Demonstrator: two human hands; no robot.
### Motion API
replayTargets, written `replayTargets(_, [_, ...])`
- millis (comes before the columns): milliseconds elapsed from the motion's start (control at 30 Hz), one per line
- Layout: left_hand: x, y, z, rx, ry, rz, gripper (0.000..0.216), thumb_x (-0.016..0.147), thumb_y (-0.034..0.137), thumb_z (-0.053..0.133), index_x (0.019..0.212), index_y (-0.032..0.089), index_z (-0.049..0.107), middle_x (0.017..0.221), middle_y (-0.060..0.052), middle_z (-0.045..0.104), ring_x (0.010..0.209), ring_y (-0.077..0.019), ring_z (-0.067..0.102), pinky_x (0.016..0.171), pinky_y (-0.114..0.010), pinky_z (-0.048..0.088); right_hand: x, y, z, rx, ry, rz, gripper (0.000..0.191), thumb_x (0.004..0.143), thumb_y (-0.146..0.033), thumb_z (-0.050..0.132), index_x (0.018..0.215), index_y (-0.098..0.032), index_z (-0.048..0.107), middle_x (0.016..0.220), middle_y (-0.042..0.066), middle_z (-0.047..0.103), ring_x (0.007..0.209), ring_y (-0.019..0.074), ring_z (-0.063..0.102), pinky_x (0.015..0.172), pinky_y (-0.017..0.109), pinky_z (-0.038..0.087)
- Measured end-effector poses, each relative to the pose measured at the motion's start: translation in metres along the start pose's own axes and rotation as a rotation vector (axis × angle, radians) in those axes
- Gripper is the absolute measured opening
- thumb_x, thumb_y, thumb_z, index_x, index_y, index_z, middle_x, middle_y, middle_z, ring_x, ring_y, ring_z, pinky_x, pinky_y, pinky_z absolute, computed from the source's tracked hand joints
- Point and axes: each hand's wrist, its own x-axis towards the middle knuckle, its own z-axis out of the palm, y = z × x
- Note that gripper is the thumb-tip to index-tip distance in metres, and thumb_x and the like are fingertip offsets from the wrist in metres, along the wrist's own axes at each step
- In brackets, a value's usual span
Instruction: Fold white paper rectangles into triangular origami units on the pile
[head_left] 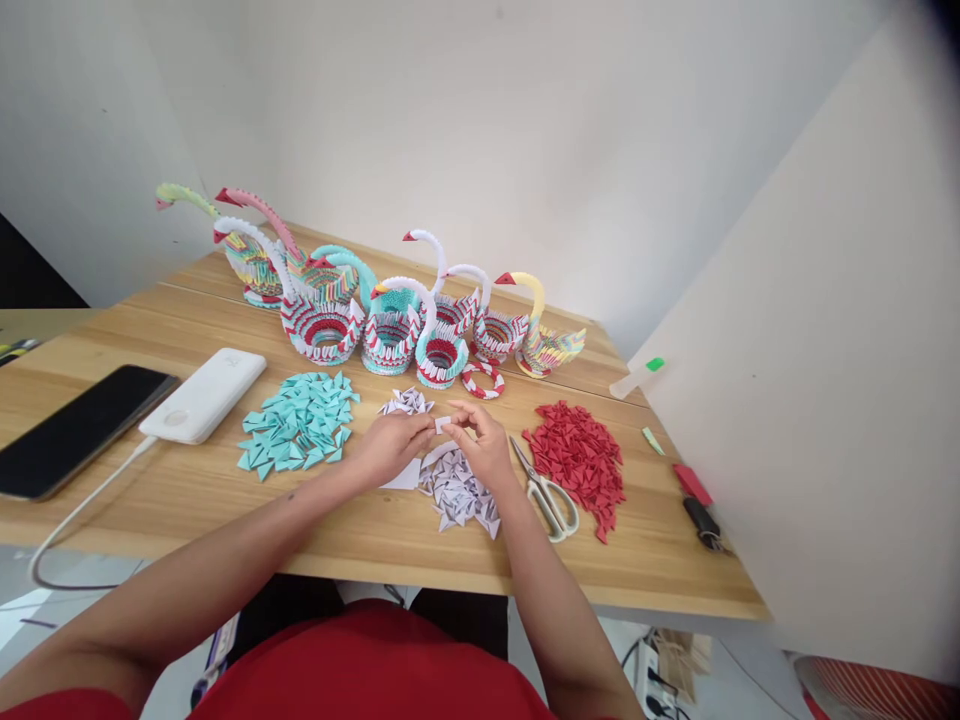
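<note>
A small white piece of paper (pixel 442 425) is pinched between my two hands above the middle of the table. My left hand (pixel 395 444) grips its left side, and my right hand (pixel 480 440) holds it from the right. Just below lie a pile of folded white paper triangles (pixel 459 488) and a flat white paper sheet (pixel 405 475). A smaller heap of white folded pieces (pixel 407 401) sits behind my left hand. Close to my right wrist rest scissors (pixel 551 500) with light handles.
Turquoise folded pieces (pixel 300 420) are heaped at left, red ones (pixel 577 460) at right. Several folded-paper swans (pixel 322 325) stand along the back, beside a red-and-white paper ring (pixel 483 380). A white power bank (pixel 206 395) and a dark phone (pixel 82 430) lie at far left.
</note>
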Motion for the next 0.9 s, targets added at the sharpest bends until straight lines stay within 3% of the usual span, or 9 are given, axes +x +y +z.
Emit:
replayTargets(67, [-0.0002,0.0016,-0.0008,-0.11,0.005,-0.001,0.03,0.094,0.028,0.038,0.072,0.015,0.055,0.066,0.0,0.056,0.066,-0.014,0.05,0.064,-0.025,0.033,-0.0002,0.0016,0.0,0.008,-0.016,-0.003,0.028,0.082,-0.028,0.063,0.108,-0.021,0.064,0.082,0.0,0.066,0.076,0.0139,0.061,0.073,0.026,0.049])
replayTargets(167, [-0.0004,0.0024,-0.0003,-0.207,0.024,-0.002,0.031,0.094,0.031,0.04,0.074,0.015,0.057,0.068,0.0,0.058,0.065,-0.0126,0.051,0.062,-0.023,0.034,-0.0008,0.0032,0.0003,0.021,-0.012,0.0,0.017,0.082,-0.03,0.062,0.095,-0.021,0.068,0.086,0.001,0.067,0.079,0.0146,0.062,0.075,0.026,0.049])
replayTargets(333, [0.0005,-0.0018,0.0055,-0.197,0.114,-0.052,0.02,0.087,0.032,0.054,0.079,0.015,0.063,0.072,-0.001,0.064,0.067,-0.0132,0.055,0.064,-0.023,0.037,-0.0021,0.0045,0.0032,0.101,0.001,0.042,0.012,0.082,-0.031,0.063,0.085,-0.019,0.065,0.082,0.001,0.067,0.076,0.014,0.061,0.073,0.025,0.048])
replayTargets(567, [0.001,-0.0058,0.0051,-0.155,0.153,-0.048,0.019,0.087,0.029,0.053,0.079,0.016,0.064,0.07,0.0,0.064,0.066,-0.0134,0.055,0.062,-0.023,0.036,-0.0017,0.0018,0.0048,0.085,-0.01,0.055,0.014,0.081,-0.033,0.064,0.082,-0.019,0.064,0.076,0.0,0.066,0.069,0.0132,0.061,0.068,0.025,0.048])
replayTargets(800, [0.001,-0.0063,0.0022,0.089,0.151,0.077,0.016,0.086,0.023,0.052,0.079,0.017,0.065,0.069,-0.002,0.064,0.068,-0.0165,0.055,0.069,-0.028,0.037,-0.0003,-0.0018,-0.0001,-0.193,-0.079,-0.226,0.014,0.087,-0.031,0.058,0.088,-0.019,0.065,0.081,0.004,0.066,0.075,0.0158,0.059,0.072,0.028,0.046])
replayTargets(900, [0.0011,-0.0055,0.005,0.027,0.134,0.047,0.017,0.087,0.028,0.053,0.081,0.017,0.064,0.073,-0.003,0.065,0.068,-0.0156,0.055,0.069,-0.028,0.038,-0.001,-0.0021,-0.0005,-0.262,-0.065,-0.288,0.016,0.09,-0.031,0.054,0.084,-0.019,0.064,0.076,0.004,0.065,0.073,0.0159,0.058,0.07,0.028,0.045])
